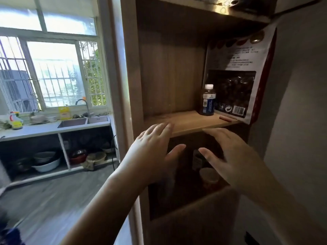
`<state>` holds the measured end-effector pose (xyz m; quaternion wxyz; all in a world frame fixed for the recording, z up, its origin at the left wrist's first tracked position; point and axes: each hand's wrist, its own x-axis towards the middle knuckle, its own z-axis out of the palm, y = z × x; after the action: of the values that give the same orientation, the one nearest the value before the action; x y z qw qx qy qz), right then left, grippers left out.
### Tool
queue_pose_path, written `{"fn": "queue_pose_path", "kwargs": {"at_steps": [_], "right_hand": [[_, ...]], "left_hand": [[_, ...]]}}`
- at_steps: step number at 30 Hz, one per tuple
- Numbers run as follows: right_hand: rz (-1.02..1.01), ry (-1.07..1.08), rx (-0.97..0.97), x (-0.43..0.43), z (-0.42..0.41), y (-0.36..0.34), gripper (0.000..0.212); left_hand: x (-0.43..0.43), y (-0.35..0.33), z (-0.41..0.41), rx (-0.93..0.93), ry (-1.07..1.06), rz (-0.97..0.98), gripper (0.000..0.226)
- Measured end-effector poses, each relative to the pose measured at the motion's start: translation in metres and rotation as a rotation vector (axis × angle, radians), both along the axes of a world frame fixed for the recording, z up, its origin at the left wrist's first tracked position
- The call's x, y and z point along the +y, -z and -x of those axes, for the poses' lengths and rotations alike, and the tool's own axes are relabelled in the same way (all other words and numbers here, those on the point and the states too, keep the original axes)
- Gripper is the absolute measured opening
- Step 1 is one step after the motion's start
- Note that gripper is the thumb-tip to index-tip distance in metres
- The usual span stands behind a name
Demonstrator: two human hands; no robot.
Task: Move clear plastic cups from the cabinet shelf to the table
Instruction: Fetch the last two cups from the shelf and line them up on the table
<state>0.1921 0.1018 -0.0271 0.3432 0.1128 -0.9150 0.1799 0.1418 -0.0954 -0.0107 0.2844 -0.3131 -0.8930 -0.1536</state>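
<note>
Both hands spread, empty: left hand (152,152), right hand (235,156), before the shelf (185,123). I see no clear cups. Risk: groping the dark lower compartment knocks the jar (209,178).

Your shelf (187,122) carries an upright bottle (208,100), a bag (237,80) standing just right of it, and a small red stick (225,119) near the front edge.

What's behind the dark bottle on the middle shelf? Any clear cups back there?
A large food bag leans upright behind the bottle, and the shelf is otherwise bare. No cups show there; the bag covers the corner behind it.
</note>
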Motion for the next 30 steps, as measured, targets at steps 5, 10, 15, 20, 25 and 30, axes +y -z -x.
{"fn": "queue_pose_path", "kwargs": {"at_steps": [5, 10, 15, 20, 25, 30], "right_hand": [[-0.039, -0.105, 0.032, 0.025, 0.075, -0.007, 0.057], [-0.118, -0.213, 0.063, 0.039, 0.159, -0.021, 0.052], [-0.084, -0.366, -0.063, 0.055, 0.246, -0.037, 0.049], [-0.136, -0.420, -0.095, 0.055, 0.312, -0.039, 0.049], [-0.149, -0.447, -0.157, 0.049, 0.352, -0.039, 0.043], [-0.202, -0.485, -0.152, 0.046, 0.373, -0.037, 0.042]], "left_hand": [[0.024, 0.002, 0.052, 0.012, -0.073, -0.017, 0.068], [0.046, 0.002, 0.107, -0.039, -0.188, 0.069, 0.071], [0.070, -0.005, 0.161, -0.093, -0.379, 0.040, 0.072], [0.084, -0.004, 0.209, -0.199, -0.589, 0.058, 0.076], [0.090, -0.002, 0.237, -0.212, -0.669, 0.012, 0.075], [0.089, -0.001, 0.249, -0.194, -0.713, -0.001, 0.068]]}}
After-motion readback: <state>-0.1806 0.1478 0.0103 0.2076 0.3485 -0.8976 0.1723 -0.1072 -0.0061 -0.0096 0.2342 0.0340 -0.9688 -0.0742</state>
